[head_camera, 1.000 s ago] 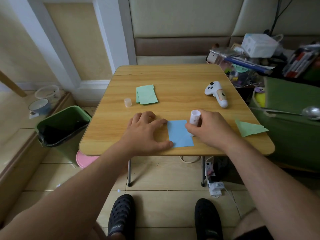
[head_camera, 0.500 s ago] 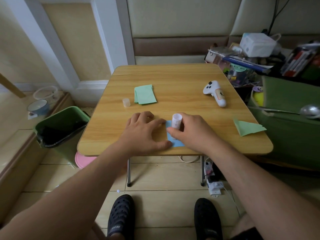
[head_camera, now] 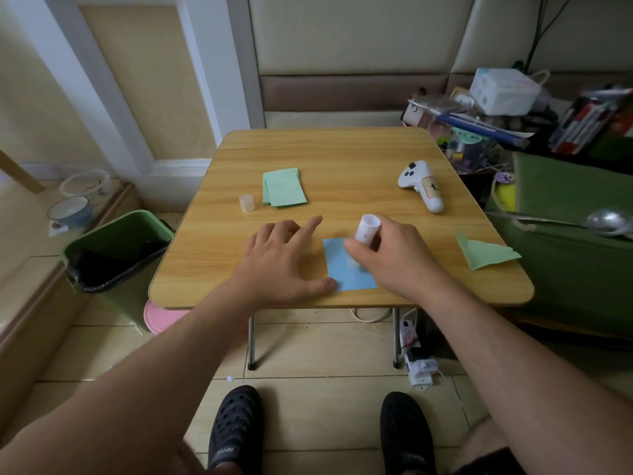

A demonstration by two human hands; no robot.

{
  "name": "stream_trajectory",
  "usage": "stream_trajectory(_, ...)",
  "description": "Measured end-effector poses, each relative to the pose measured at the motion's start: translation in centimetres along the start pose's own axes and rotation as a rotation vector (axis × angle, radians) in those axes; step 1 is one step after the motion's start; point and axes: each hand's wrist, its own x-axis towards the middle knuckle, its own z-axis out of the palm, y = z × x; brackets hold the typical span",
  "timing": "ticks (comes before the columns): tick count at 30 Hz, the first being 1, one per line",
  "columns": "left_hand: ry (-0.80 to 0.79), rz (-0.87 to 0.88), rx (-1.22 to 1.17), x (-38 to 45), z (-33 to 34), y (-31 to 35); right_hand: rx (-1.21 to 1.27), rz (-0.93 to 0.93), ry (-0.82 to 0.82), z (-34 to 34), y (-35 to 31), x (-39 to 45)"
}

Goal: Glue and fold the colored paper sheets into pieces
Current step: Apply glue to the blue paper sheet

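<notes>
Left hand (head_camera: 281, 265) now shifted left off blue paper (head_camera: 346, 269); half a second ago fingers lay against sheet's left edge. Index finger now lifted, pointing forward; other fingers loosely spread, nothing gripped; thumb tip touches paper's near-left corner. Blue paper lies flat on tabletop (head_camera: 342, 166) near front edge, more of it uncovered than before. Right hand (head_camera: 394, 255) curls around white glue stick (head_camera: 366, 229), tube upright, lower end on paper, blurred.
</notes>
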Motion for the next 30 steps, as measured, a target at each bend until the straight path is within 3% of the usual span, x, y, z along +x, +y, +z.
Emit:
stream_trajectory(5,0.002,0.001,0.008,0.0,0.0,0.1,0.01,-0.108,-0.089,1.8,-1.2,-0.3)
stream_trajectory(9,-0.009,0.01,0.028,0.0,-0.1,0.2,-0.041,-0.084,-0.142,1.7,-1.2,-0.3)
stream_trajectory(20,-0.062,0.013,0.038,0.1,-0.4,0.0,-0.147,0.019,-0.057,-1.4,1.2,-0.5)
stream_trajectory(25,-0.056,0.011,0.038,0.0,-0.4,0.1,-0.05,0.0,-0.018,-0.3,0.6,-0.4)
stream_trajectory(30,-0.068,0.025,0.059,0.1,-0.5,0.2,0.046,-0.106,-0.12,1.5,-0.8,-0.7)
